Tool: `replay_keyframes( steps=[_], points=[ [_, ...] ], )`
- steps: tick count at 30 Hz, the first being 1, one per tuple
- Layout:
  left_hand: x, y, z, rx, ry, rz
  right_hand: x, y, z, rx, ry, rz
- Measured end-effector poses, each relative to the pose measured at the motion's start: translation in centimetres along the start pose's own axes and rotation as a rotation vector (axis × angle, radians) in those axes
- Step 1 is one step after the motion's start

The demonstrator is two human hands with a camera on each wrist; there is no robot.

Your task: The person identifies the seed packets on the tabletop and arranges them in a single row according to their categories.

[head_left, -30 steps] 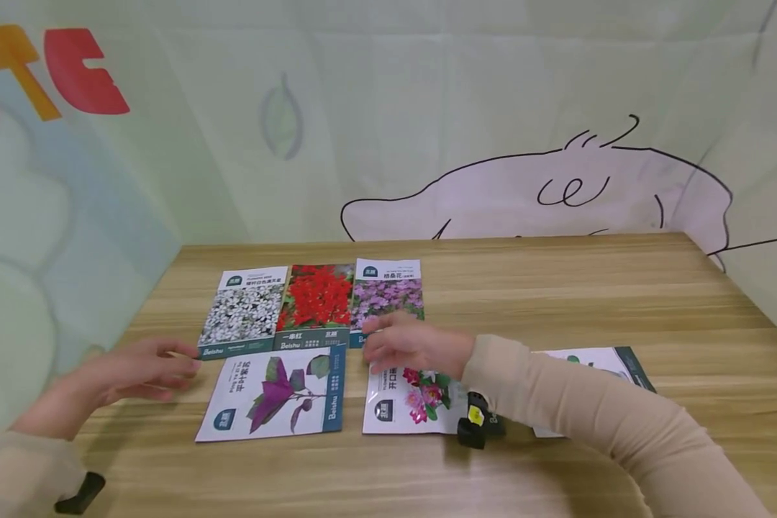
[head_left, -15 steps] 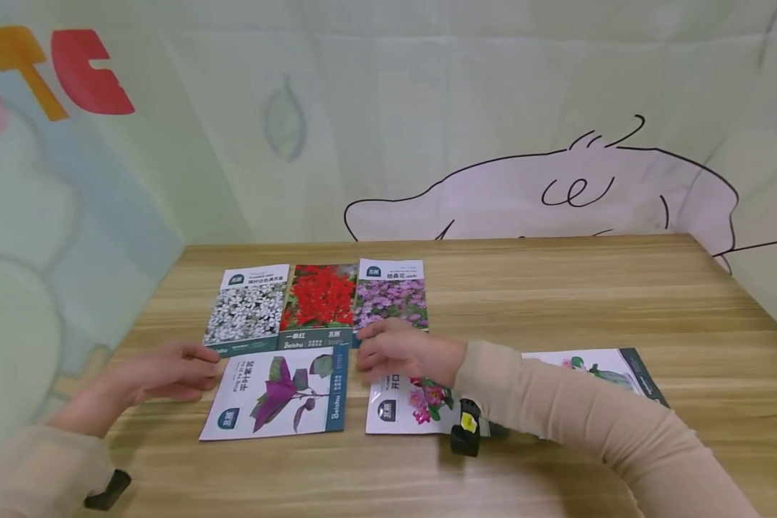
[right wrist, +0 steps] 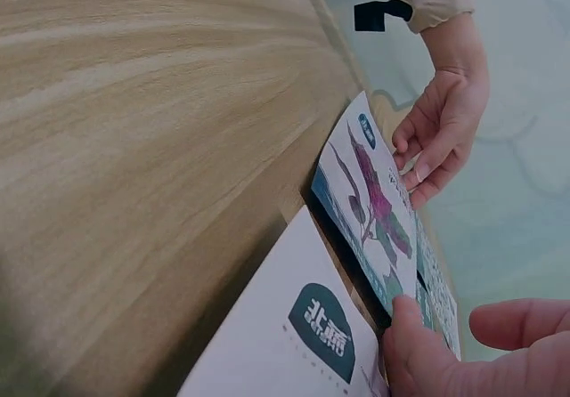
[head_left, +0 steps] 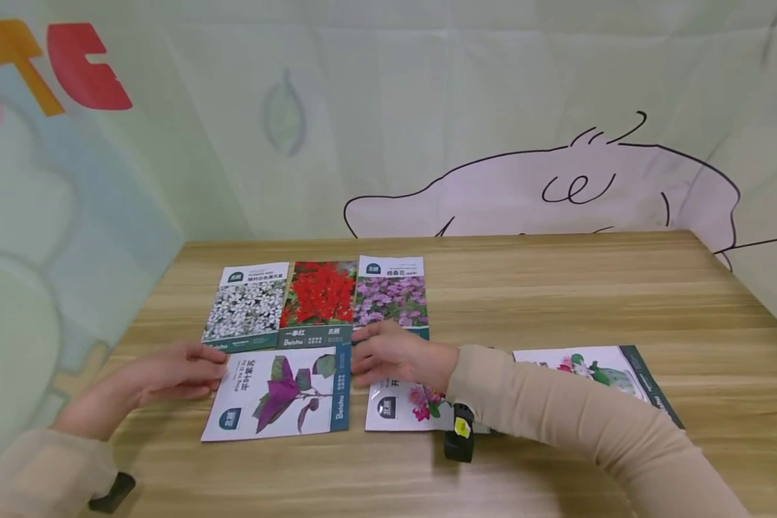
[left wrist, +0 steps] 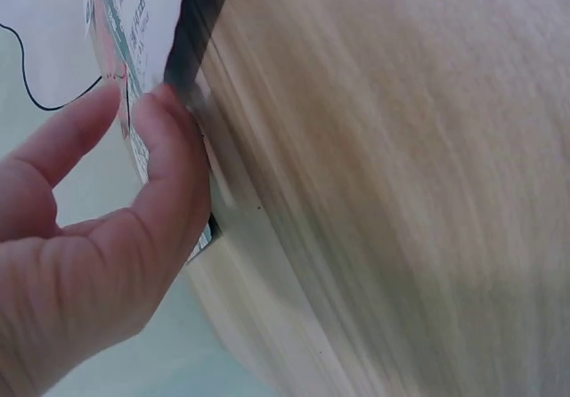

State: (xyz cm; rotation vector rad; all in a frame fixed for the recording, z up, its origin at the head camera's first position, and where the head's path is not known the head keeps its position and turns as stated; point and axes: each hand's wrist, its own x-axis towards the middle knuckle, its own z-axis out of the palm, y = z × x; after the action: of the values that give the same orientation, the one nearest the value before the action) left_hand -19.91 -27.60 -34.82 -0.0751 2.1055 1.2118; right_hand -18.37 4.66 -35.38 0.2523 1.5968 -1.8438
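Note:
A flat seed packet with a purple-leaved plant [head_left: 285,396] lies sideways on the wooden table, between both hands. At its left edge, my left hand [head_left: 168,374] touches the packet with its fingertips, thumb and forefinger apart in the left wrist view. My right hand [head_left: 398,354] has its fingertips at the packet's blue right edge and reaches over a pink-flower packet [head_left: 388,410], covering part of it. In the right wrist view, the right thumb [right wrist: 408,335] meets the purple-leaf packet's edge and the forefinger stands apart from it.
Behind, a row holds a white-flower packet [head_left: 246,309], a red-flower packet [head_left: 321,295] and a purple-flower packet [head_left: 391,295]. Another packet [head_left: 605,374] lies at right, partly under the right sleeve [head_left: 557,410]. A printed cloth [head_left: 388,129] stands behind the table [head_left: 589,295].
My left hand has moved right, up to the purple-leaf packet's left edge. My right hand has shifted slightly left to its right edge, uncovering more of the packet at right.

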Motion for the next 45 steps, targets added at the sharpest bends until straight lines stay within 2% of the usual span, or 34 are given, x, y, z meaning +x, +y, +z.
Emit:
replay_keyframes(
  steps=[8, 14, 18, 22, 29, 33, 37, 45],
  points=[
    [0.2, 0.5, 0.0, -0.084, -0.028, 0.019, 0.2, 0.3, 0.0, -0.008, -0.020, 0.028],
    [0.6, 1.8, 0.3, -0.113, -0.039, 0.033, 0.0, 0.4, -0.4, -0.061, -0.105, 0.036],
    [1.1, 3.7, 1.1, -0.080, -0.039, 0.039, -0.2, 0.3, -0.7, -0.092, -0.158, 0.061],
    [1.4, 5.5, 2.0, -0.008, -0.047, 0.077, -0.4, 0.2, -0.8, -0.131, -0.184, 0.069],
    [1.2, 7.4, 3.1, 0.109, -0.020, 0.145, -0.6, 0.1, -0.6, -0.163, -0.247, 0.068],
    [1.4, 7.8, 4.2, 0.108, -0.033, 0.186, -0.5, 0.3, -0.7, -0.220, -0.229, 0.038],
    [1.6, 7.8, 5.1, 0.067, -0.064, 0.218, -0.3, 0.6, -1.1, -0.280, -0.202, 0.028],
    [1.6, 7.7, 4.7, 0.048, -0.070, 0.222, -0.2, 0.1, -1.9, -0.249, -0.215, -0.024]
  ],
)
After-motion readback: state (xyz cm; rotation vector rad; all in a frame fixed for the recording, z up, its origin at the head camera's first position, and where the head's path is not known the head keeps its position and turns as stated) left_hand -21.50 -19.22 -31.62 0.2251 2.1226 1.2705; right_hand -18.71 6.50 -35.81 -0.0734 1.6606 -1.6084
